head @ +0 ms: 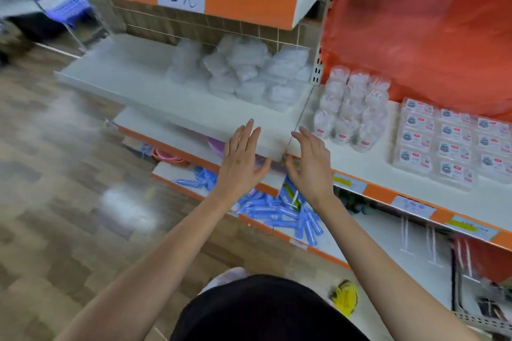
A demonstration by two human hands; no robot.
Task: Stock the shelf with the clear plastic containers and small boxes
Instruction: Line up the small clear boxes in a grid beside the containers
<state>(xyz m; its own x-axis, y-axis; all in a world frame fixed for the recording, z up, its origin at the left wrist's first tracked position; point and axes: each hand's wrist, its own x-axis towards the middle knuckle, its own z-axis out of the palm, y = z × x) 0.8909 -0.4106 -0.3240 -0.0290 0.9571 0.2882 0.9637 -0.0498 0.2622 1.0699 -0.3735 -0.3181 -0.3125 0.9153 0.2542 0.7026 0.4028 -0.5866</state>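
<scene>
A white shelf, bare at its left, carries a loose heap of clear plastic containers toward its right. At its front edge, the left hand and right hand hover empty, fingers spread wide. Small boxes lie in rows far right. The heap looks unstable; a careless nudge could spill it.

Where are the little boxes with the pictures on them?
In the head view, the little boxes lie in rows on the right-hand white shelf, just right of the clear round tubs and below the orange back panel.
</scene>
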